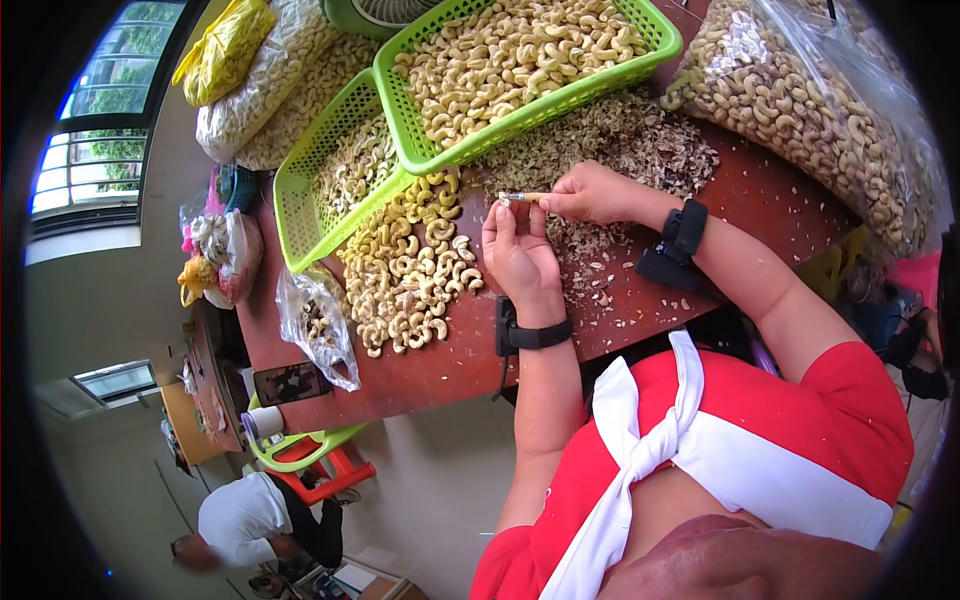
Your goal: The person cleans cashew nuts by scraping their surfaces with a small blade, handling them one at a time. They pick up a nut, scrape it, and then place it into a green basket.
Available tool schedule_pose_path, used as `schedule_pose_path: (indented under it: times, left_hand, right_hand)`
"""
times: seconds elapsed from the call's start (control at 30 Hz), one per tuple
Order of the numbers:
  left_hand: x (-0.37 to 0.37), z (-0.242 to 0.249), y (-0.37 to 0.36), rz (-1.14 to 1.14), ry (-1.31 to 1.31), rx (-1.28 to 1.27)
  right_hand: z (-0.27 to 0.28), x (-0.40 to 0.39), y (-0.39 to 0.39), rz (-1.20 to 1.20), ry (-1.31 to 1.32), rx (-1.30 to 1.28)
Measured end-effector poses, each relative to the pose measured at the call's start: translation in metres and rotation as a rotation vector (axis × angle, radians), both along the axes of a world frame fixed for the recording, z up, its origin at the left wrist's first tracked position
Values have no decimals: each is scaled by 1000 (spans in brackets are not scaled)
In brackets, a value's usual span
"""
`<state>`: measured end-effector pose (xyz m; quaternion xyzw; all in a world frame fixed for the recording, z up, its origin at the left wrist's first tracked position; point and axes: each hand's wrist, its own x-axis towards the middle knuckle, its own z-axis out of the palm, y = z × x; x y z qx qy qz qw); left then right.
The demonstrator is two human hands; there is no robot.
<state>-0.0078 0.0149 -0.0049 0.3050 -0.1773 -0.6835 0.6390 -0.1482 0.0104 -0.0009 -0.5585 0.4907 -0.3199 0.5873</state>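
Over the table, my right hand [590, 193] is closed around the wooden handle of a small knife [527, 197]. The tip of the knife meets the fingertips of my left hand [522, 250], which pinch a small piece, probably a cashew, mostly hidden by the fingers. Left of my left hand lies a loose pile of cashews [410, 275] on the red table [450, 375]. Brown skin flakes [640, 140] are heaped behind and beside my right hand.
A green basket full of cashews [520, 70] overlaps a second green basket [300, 200]. Large cashew bags stand at the right [820, 120] and upper left [290, 90]. A plastic bag [318, 325] and phone [292, 383] lie at the left edge. Another person [245, 520] bends at lower left.
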Motion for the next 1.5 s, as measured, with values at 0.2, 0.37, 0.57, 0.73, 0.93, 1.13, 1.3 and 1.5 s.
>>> schedule_pose_path:
  times: [0.2, 0.37, 0.57, 0.73, 0.93, 1.13, 1.3, 1.5]
  left_hand:
    - [-1, 2, -1, 18, 19, 25]
    - [1, 4, -1, -40, 28, 19]
    - [2, 5, -2, -59, 73, 28]
    - [5, 1, -2, -93, 54, 4]
    - [2, 5, 0, -65, 15, -32]
    - [2, 7, 0, -65, 17, -19]
    - [0, 8, 1, -95, -19, -26]
    - [3, 3, 0, -140, 72, -6]
  right_hand:
    - [-1, 0, 0, 11, -24, 11]
    - [-3, -1, 0, 26, -38, 4]
    - [-3, -1, -1, 27, -16, -9]
    - [7, -5, 2, 21, -56, 66]
    - [7, -7, 2, 41, -53, 51]
    - [8, -9, 4, 20, -55, 53]
    - [8, -9, 2, 35, -30, 34]
    - [4, -11, 0, -10, -55, 47]
